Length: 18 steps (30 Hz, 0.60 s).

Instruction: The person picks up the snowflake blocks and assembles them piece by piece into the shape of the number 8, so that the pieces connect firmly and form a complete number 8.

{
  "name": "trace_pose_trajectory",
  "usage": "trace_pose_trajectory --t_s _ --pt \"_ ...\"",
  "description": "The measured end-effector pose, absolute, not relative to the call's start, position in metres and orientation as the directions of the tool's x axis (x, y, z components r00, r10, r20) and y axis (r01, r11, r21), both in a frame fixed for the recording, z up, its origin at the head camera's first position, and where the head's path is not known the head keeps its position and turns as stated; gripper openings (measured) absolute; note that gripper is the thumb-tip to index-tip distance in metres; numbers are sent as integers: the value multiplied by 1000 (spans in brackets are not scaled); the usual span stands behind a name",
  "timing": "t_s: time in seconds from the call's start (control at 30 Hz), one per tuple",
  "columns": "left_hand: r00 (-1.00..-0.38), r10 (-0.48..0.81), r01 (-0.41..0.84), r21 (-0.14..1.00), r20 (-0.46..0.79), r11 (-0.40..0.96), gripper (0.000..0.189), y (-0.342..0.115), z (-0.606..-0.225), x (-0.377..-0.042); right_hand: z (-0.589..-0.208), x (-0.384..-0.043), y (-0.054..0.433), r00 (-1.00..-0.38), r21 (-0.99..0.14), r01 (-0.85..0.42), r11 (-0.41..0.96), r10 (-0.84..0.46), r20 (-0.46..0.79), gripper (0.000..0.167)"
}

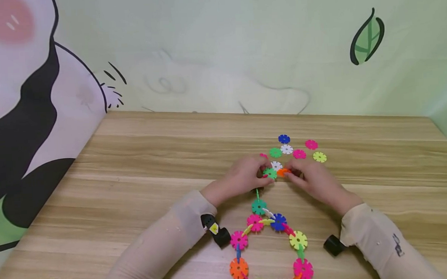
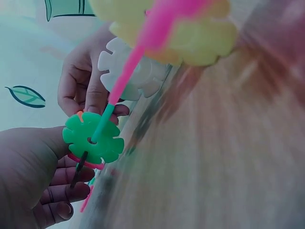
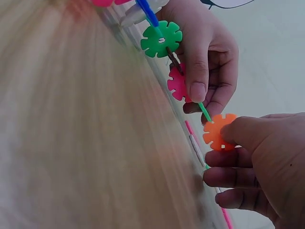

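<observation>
Thumb and forefinger of the right hand [image 1: 316,181] pinch an orange, notched, flower-shaped plastic disc [image 3: 218,131], leaving its left notches uncovered. The left hand [image 1: 244,176] pinches a pink notched plastic disc [image 3: 177,86], with a green notched plastic disc [image 1: 270,173] between the two, its edge meeting the orange one; gripping on either side probably keeps that joint steady. From the left hand a chain runs nearer through a teal notched disc [image 1: 259,206] to a large ring of interlocked discs [image 1: 298,240], lying on the wood-grain table [image 1: 116,195] between the forearms, likely to keep its far end within reach. The ring's nearest part is cut off from view. Just beyond the hands lies a loose white disc [image 1: 276,166]; farther off are a blue disc [image 1: 283,139] and a yellow disc [image 1: 319,156]. The left hand hides part of the chain, and a black wrist camera [image 1: 222,237] stands close to the ring's left side.
</observation>
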<state>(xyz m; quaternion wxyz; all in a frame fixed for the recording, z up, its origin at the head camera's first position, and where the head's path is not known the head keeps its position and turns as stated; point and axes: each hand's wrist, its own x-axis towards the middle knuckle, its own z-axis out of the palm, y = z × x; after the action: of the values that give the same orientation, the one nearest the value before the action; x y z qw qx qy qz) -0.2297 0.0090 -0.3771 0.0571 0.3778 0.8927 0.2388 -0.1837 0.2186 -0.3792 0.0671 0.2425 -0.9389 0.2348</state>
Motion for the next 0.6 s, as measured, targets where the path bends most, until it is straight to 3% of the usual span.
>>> trace_pose_trajectory --t_s 0.3,0.6 --pt "-705 705 648 467 72 601 30 9 -378 -228 -381 -184 216 -857 -393 -516 761 -449 254 6" --pt "-713 698 636 487 73 599 29 9 -377 -227 -378 -182 217 -883 -445 -470 762 -411 228 6"
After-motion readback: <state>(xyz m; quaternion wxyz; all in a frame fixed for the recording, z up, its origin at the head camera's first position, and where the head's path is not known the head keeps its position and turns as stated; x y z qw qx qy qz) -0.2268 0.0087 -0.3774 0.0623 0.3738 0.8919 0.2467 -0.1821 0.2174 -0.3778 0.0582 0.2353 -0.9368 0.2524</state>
